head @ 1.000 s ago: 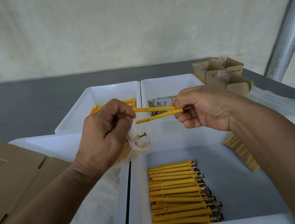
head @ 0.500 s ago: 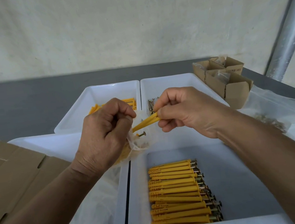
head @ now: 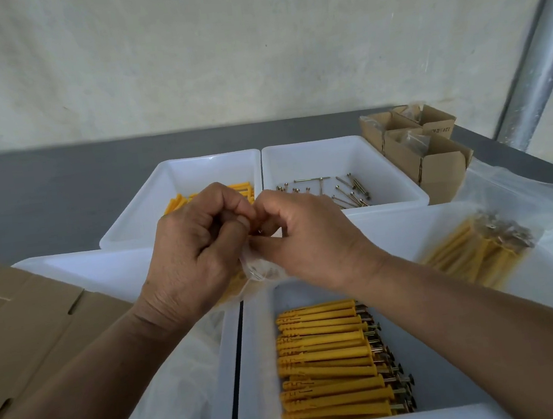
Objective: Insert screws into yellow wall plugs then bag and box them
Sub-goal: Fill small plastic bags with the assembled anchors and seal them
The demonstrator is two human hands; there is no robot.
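Plastic bag (head: 256,272) holding yellow plugs (head: 231,292) is hanging just below the fingers; left hand (head: 194,253) and right hand (head: 313,243) are both pinching its mouth. If either pinch is slipping, plugs risk spilling into the tray (head: 457,361) underneath.

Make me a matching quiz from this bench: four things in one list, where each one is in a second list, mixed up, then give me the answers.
Things
1. loose screws
2. plugs fitted with screws
3. small clear bag
4. flat cardboard

Places
A. gripped between the left hand and right hand
B. in the far right tray
C. at the left edge of view
D. lined up in the nearest tray

Pairs: 1-B, 2-D, 3-A, 4-C
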